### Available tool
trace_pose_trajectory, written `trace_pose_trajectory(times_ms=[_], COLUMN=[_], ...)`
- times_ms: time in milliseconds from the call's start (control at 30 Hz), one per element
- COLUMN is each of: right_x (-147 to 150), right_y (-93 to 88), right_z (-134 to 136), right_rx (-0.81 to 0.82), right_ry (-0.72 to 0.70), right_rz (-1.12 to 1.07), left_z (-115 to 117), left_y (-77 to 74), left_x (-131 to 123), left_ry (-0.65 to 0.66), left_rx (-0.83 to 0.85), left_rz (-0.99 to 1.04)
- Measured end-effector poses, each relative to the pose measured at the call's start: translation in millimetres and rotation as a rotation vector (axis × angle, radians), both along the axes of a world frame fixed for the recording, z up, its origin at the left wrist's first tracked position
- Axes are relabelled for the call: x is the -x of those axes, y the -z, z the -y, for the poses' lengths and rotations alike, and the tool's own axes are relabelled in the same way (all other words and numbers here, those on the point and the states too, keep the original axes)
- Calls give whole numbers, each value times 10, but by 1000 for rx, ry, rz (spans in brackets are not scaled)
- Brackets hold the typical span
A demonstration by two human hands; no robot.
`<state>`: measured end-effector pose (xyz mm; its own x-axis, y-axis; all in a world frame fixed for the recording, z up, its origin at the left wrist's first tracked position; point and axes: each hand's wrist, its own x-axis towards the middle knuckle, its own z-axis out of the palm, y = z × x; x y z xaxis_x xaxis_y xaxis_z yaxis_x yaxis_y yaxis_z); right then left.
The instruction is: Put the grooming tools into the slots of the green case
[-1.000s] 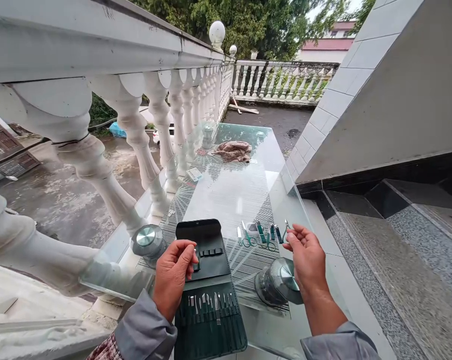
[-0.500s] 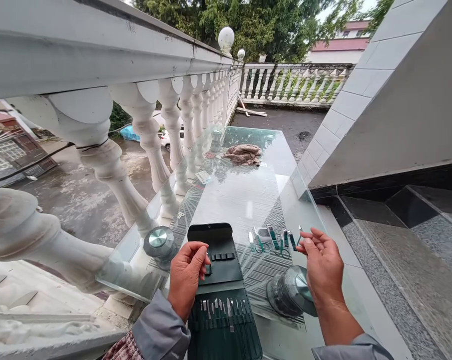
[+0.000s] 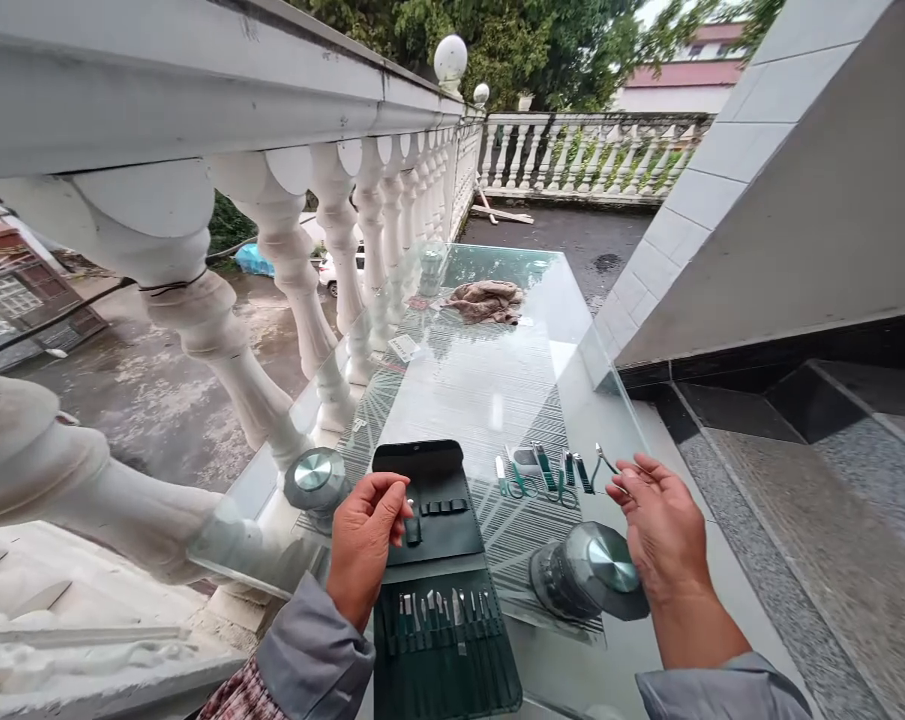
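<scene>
My left hand is closed in a pinch over the left edge of an open dark green manicure case. What its fingers hold, if anything, cannot be made out; a small silver tip shows beside them. Several slim metal tools sit in the loops of the case's lower half. My right hand is open, fingers apart, just right of cuticle nippers on the glass. Left of the nippers lie green-handled scissors, nail clippers and other small green tools in a row.
The glass tabletop rests on faceted supports, one near my right wrist and another left of the case. A crumpled brown cloth lies at the far end. A white balustrade runs along the left; stone steps rise at the right.
My right hand has let go of the cuticle nippers and drawn slightly right and toward me; they now lie at the row's right end. My left hand stays pinched over the case.
</scene>
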<state>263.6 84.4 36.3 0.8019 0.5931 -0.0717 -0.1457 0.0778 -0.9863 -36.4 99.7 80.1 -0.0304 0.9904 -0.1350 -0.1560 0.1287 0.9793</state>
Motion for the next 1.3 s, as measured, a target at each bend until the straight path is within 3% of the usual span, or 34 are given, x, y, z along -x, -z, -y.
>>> trace_pose_trajectory(times_ms=[133, 267, 533, 733, 867, 1000, 1133, 1300], right_x=[63, 272, 376, 499, 478, 627, 1140, 1655], right_y=[-6, -13, 77, 195, 176, -26, -222, -223], right_z=[-58, -146, -291, -347, -396, -411, -293, -154], right_rx=[8, 56, 374, 583, 593, 397, 70, 19], right_ry=[-17, -157, -283, -265, -242, -249, -418, -687], right_rz=[-2, 102, 774, 1305, 1191, 724, 401, 446], left_z=[-23, -26, -35, -63, -93, -107, -110, -117], left_y=[8, 34, 40, -25, 17, 174, 269, 261], left_x=[-18, -37, 21, 161, 264, 276, 236, 231], left_ry=[-49, -50, -74, -5, 119, 289, 383, 370], left_rx=[-12, -7, -29, -81, -181, -374, -416, -458], left_rz=[27, 31, 20, -105, -365, -788, -932, -965])
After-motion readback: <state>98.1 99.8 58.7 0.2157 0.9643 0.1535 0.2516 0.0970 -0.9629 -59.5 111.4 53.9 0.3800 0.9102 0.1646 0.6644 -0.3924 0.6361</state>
